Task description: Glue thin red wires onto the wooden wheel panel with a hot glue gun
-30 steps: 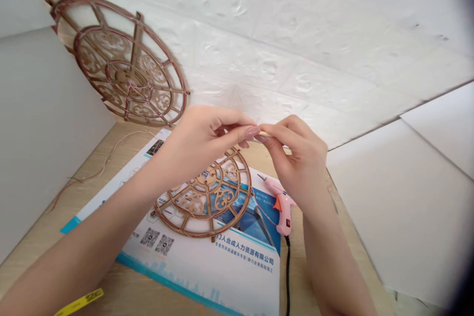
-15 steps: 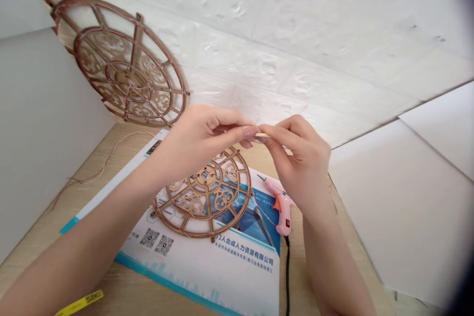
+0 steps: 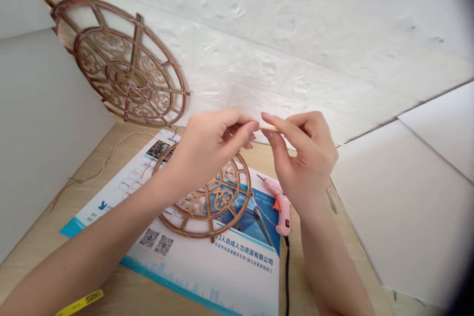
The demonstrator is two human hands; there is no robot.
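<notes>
A thin pale stick (image 3: 269,128) is held up between my two hands, above the back part of the table. My right hand (image 3: 301,153) pinches the stick between thumb and fingers. At the stick's left tip, my left hand (image 3: 218,143) has its thumb and forefinger pressed together; whether anything small is between them is too fine to tell. Below the hands, a round brown openwork frame (image 3: 224,200) lies on a printed sheet (image 3: 192,266), partly covered by my left hand and forearm. The pink glue gun (image 3: 283,212) rests right of the frame, a small orange light on it.
A larger round openwork frame (image 3: 137,54) with reddish wire leans against the white wall (image 3: 296,49) at the back left. Thin wires (image 3: 107,158) trail over the wooden table (image 3: 99,155) on the left. A black cable (image 3: 287,276) runs from the glue gun toward the front edge. A yellow strip (image 3: 79,302) is at the lower left.
The fingers of both hands have drawn slightly apart, so more of the pale stick shows. My right forefinger has lifted a little. My left wrist has shifted, uncovering more of the sheet's upper left part.
</notes>
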